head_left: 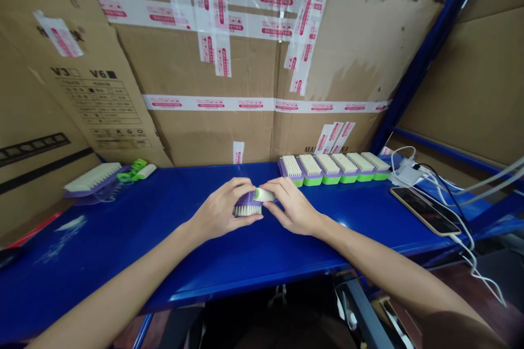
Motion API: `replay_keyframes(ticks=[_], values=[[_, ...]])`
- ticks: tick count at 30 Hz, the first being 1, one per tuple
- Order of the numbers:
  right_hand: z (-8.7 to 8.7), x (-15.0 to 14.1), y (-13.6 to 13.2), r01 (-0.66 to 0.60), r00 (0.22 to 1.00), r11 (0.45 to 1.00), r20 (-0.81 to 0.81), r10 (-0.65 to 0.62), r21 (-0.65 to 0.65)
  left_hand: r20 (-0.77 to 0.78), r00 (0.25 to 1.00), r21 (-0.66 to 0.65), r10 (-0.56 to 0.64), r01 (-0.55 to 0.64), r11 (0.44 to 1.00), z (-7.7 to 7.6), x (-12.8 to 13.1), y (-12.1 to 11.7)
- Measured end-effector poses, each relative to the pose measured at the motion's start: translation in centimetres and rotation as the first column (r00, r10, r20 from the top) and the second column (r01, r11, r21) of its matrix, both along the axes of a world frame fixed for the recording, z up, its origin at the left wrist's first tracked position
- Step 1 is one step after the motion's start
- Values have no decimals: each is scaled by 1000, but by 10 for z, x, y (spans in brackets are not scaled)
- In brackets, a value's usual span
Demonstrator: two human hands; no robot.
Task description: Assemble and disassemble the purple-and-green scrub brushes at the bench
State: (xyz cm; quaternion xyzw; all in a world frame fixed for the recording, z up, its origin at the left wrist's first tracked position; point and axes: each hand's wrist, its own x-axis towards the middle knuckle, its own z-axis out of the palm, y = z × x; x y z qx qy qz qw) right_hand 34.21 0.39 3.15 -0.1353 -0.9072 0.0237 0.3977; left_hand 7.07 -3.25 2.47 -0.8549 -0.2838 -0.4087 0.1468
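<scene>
A purple scrubbing brush [248,202] with white bristles facing down is held above the blue table. My left hand [223,204] wraps round its left side, thumb below near the bristles and fingers over the top. In my right hand [291,204], closed between thumb and fingers, is a white handle piece with a green end [264,195]. That piece meets the brush's right end; whether it is fixed to it I cannot tell. Parts of both are hidden by my fingers.
Several purple and green brushes [327,168] stand bristles up in a row at the back right. A phone [426,210] with white cables lies right. At the back left are a larger brush head [93,176] and green-white parts [137,170]. Cardboard [204,136] walls the back.
</scene>
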Motion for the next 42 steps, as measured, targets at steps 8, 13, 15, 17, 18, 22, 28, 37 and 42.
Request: replay_keyframes(ticks=[8,13,15,17,18,22,28,37,42], values=[[-1,1,5,13,1000,1000,4,-13,-10,-63,998,32,22,-20,999,3,-1,1],[-2,1,4,8,1000,1000,-4,-9,-20,-85,996,71,30,-24,997,4,-2,1],[-2,1,3,10,1000,1000,-8,-10,-26,-88,996,82,31,-24,996,4,-1,0],[-2,1,3,11,1000,999,-17,-12,-35,-95,995,82,37,-29,996,4,-1,0],[-3,0,3,11,1000,999,-19,-12,-41,-103,994,81,42,-33,996,5,-1,0],[-4,0,5,-1,1000,998,-15,1,-57,-133,989,97,60,-47,994,4,-2,1],[-7,1,8,9,1000,999,-21,-10,-39,-130,990,100,51,-38,994,1,-2,1],[-6,0,7,20,1000,999,-21,-20,-33,-123,992,119,43,-28,993,0,-1,1],[-6,-1,6,13,1000,1000,-15,-13,-28,-146,987,166,68,-44,985,1,-2,0]])
